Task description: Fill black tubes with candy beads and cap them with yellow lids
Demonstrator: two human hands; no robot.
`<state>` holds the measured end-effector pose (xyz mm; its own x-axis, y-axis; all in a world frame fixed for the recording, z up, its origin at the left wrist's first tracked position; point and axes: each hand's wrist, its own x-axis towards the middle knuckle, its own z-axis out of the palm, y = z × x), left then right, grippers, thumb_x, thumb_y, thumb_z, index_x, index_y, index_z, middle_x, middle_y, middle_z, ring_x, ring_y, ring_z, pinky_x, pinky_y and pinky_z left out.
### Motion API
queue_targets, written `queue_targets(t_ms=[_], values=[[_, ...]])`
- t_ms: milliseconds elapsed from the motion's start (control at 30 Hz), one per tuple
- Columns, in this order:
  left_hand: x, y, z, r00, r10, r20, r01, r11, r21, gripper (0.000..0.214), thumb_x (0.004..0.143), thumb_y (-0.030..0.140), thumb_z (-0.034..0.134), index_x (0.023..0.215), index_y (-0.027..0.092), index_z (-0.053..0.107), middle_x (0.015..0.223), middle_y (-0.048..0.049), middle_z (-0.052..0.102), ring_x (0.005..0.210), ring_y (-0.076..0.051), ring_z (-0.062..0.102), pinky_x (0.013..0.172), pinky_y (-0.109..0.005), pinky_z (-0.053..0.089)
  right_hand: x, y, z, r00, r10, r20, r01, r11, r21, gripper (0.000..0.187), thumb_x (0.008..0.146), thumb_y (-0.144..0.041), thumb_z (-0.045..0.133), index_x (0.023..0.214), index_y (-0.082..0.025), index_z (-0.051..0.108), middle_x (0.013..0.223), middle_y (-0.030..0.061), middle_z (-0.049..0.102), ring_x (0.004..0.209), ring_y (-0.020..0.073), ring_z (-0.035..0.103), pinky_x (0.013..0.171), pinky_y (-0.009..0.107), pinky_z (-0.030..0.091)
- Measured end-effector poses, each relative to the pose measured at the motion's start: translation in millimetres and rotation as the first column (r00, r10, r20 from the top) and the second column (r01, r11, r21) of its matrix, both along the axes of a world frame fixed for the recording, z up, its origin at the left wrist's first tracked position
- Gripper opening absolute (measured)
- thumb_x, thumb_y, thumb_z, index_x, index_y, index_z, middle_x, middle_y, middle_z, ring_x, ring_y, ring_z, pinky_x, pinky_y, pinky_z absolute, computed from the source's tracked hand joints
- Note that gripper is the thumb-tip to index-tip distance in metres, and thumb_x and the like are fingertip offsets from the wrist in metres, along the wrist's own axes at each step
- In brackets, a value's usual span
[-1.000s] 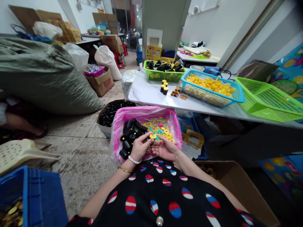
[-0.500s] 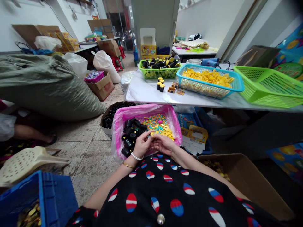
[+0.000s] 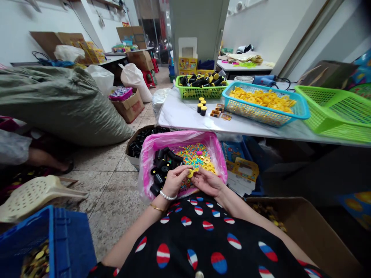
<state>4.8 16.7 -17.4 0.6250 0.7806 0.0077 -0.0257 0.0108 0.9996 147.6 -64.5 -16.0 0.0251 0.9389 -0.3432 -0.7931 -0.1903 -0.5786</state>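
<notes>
My left hand (image 3: pixel 176 180), with a pearl bracelet at the wrist, pinches a round yellow plastic ring (image 3: pixel 190 173) above a pink basket (image 3: pixel 222 162) lined with clear film. Close beside it, my right hand (image 3: pixel 207 181) has its fingertips closed at a small yellow part (image 3: pixel 196 170) that adjoins the ring; whether the two are one piece I cannot tell. Inside the basket, black plastic cylinders (image 3: pixel 159 178) lie on the left, small coloured beads (image 3: pixel 194 153) at the back, and loose yellow rings (image 3: pixel 209 166) on the right.
A table (image 3: pixel 185 117) ahead bears a green basket (image 3: pixel 199 92) of black-and-yellow cylinders, a blue basket (image 3: pixel 266 116) of yellow rings and several capped cylinders (image 3: pixel 203 111). A blue crate (image 3: pixel 72 239), a plastic stool (image 3: pixel 37 195) and a large sack (image 3: pixel 66 108) are left; a cardboard box (image 3: pixel 313 231) is right.
My hands have drawn slightly apart, and the yellow ring between them now shows more clearly. The view has shifted a little, so the surroundings sit farther right.
</notes>
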Motion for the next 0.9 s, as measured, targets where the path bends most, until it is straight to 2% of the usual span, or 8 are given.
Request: queue_targets(t_ms=[133,267,400,533,633,767,833,900], values=[[1.3,0.0,-1.8,1.000,0.002,-0.025,-0.001,0.999,0.032,0.032,0.081,0.043,0.064,0.084,0.014,0.077,0.095,-0.0104,0.069,0.079,-0.018,0.063,0.064,-0.025,0.050,-10.0,-0.9,2.8,0.987,0.057,0.151,-0.054,0.998,-0.025,0.029,0.063,-0.031,0.083,0.079,-0.014,0.065,0.076,0.0029,0.069,0.068,0.0112,0.065,0.065,0.020,0.052],[-1.4,-1.2,4.8,0.997,-0.066,-0.036,0.067,0.997,0.043,0.041,0.091,0.043,0.046,0.095,0.015,0.075,0.092,-0.0085,0.065,0.067,-0.014,0.059,0.057,-0.025,0.048,-16.9,1.6,1.7,0.929,0.045,0.368,-0.020,0.997,-0.072,0.026,0.071,-0.038,0.074,0.072,-0.015,0.062,0.064,0.0009,0.066,0.054,0.0105,0.061,0.056,0.021,0.050],[-2.9,-6.1,14.6,0.985,-0.138,-0.102,0.158,0.962,0.223,0.030,0.074,0.022,0.065,0.102,0.016,0.072,0.098,-0.0071,0.062,0.084,-0.018,0.060,0.069,-0.026,0.049,-17.3,5.1,-4.7,0.796,0.024,0.605,0.062,0.991,-0.120,0.026,0.077,-0.041,0.064,0.071,-0.016,0.060,0.052,-0.0029,0.060,0.045,0.0124,0.057,0.047,0.023,0.044],[-1.7,-11.4,17.7,0.972,0.005,-0.234,0.104,0.887,0.451,0.018,0.076,0.015,0.058,0.089,0.017,0.071,0.086,-0.0054,0.062,0.081,-0.018,0.060,0.073,-0.028,0.049,-19.1,8.3,1.2,0.599,-0.002,0.800,0.121,0.989,-0.088,0.028,0.075,-0.037,0.063,0.057,-0.017,0.055,0.046,-0.0036,0.054,0.045,0.0123,0.054,0.044,0.022,0.039],[-0.1,-10.9,14.6,0.973,0.062,-0.222,0.048,0.887,0.459,0.017,0.081,0.019,0.058,0.091,0.019,0.072,0.086,-0.0054,0.064,0.081,-0.019,0.062,0.073,-0.029,0.050,-15.2,15.0,15.8,0.504,-0.004,0.864,0.072,0.997,-0.037,0.017,0.072,-0.032,0.066,0.066,-0.017,0.062,0.050,-0.0033,0.059,0.050,0.0134,0.058,0.047,0.021,0.042],[-0.3,-7.1,8.2,0.983,0.150,-0.102,-0.102,0.923,0.372,0.047,0.079,0.028,0.065,0.125,0.023,0.059,0.113,-0.0090,0.061,0.073,-0.015,0.061,0.063,-0.027,0.053,18.1,45.5,52.3,0.512,-0.005,0.859,-0.013,1.000,0.014,0.014,0.072,-0.028,0.068,0.076,-0.016,0.064,0.060,-0.0008,0.065,0.051,0.0155,0.062,0.048,0.024,0.048],[-1.7,-5.0,4.6,0.978,0.196,-0.072,-0.166,0.938,0.304,0.053,0.079,0.031,0.066,0.130,0.022,0.054,0.121,-0.0114,0.057,0.067,-0.013,0.060,0.057,-0.026,0.052,48.9,73.5,74.7,0.511,-0.066,0.857,0.064,0.997,0.039,0.013,0.080,-0.028,0.063,0.084,-0.015,0.064,0.065,0.0002,0.066,0.051,0.0143,0.062,0.051,0.026,0.051],[-3.2,-3.4,2.2,0.975,0.211,-0.075,-0.181,0.940,0.291,0.042,0.081,0.032,0.064,0.121,0.020,0.061,0.114,-0.0109,0.061,0.068,-0.013,0.060,0.060,-0.026,0.052,82.9,106.0,94.5,0.502,-0.140,0.854,0.195,0.980,0.046,0.015,0.088,-0.027,0.056,0.092,-0.014,0.063,0.074,0.0028,0.066,0.058,0.0132,0.063,0.059,0.027,0.053]])
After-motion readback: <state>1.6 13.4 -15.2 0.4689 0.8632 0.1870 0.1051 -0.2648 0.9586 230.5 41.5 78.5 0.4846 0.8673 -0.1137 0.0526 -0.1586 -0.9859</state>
